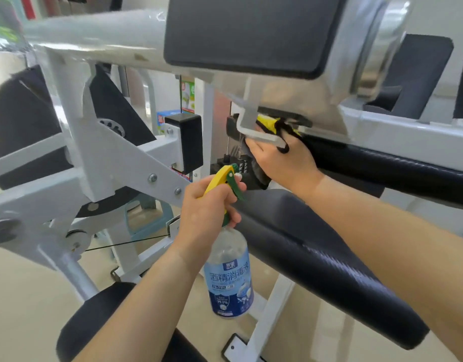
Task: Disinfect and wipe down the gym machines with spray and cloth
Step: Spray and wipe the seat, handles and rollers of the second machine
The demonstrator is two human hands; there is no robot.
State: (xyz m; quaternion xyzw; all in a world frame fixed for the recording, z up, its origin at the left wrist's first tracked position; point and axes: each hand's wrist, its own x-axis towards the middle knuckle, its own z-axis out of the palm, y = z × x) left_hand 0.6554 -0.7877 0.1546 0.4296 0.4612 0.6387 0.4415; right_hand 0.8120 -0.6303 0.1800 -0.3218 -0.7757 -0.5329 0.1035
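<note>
My left hand (209,205) grips the neck of a clear spray bottle (230,278) with a blue label and a yellow and green trigger head, held upright in the middle of the view. My right hand (282,163) holds a dark grey cloth (260,173) against the end of a black padded roller (382,163) on the white gym machine (94,142). A yellow and black handle part (271,124) sits just above my right hand, partly hidden by a white bracket.
A large black pad (246,32) hangs overhead. A second black roller (316,257) runs under my right forearm. A black seat pad (100,314) lies at the bottom left. White frame bars, a thin cable and the weight stack (233,163) crowd the left and centre. The floor is beige tile.
</note>
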